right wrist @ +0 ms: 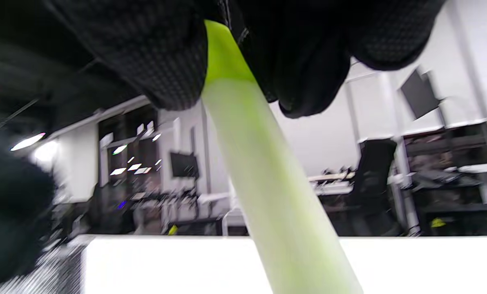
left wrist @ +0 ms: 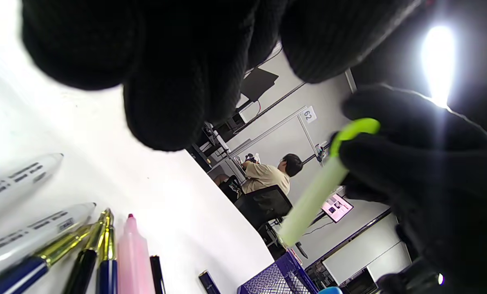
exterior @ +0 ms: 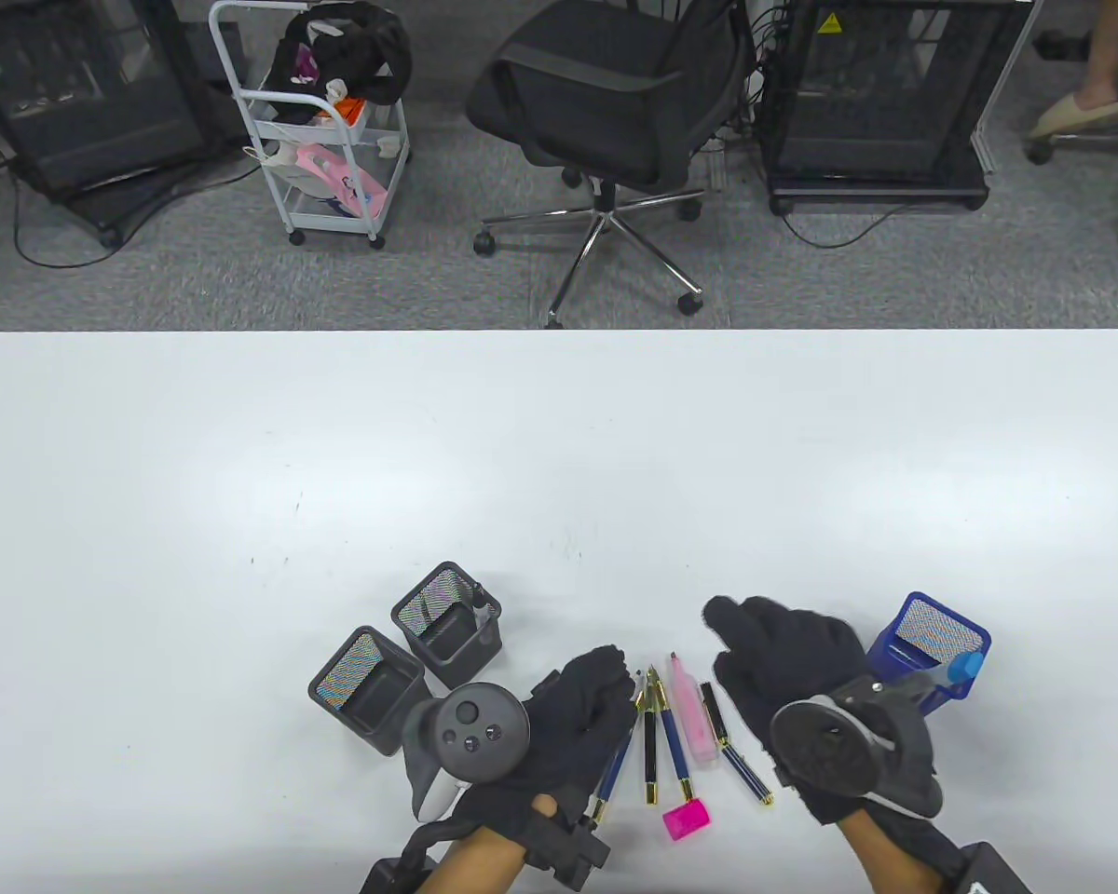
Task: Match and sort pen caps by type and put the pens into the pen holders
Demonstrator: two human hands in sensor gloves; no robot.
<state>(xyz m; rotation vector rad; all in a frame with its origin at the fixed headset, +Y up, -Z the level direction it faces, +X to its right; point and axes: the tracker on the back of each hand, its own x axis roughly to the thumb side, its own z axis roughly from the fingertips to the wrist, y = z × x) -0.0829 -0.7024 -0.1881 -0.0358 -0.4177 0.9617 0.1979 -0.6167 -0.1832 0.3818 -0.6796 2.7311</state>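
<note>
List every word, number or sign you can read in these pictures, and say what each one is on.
"62": white tag on a frame post in the background, left wrist view.
Yellow warning triangles, no words legible: black cabinets behind the table.
Dark print on the white markers: too blurred to read.
Screen in the background: too small to read.
Nothing readable on the green highlighter.

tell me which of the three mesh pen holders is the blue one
The blue pen holder, on the table's right side behind the right hand. The other two holders are black and stand together on the left.
</note>
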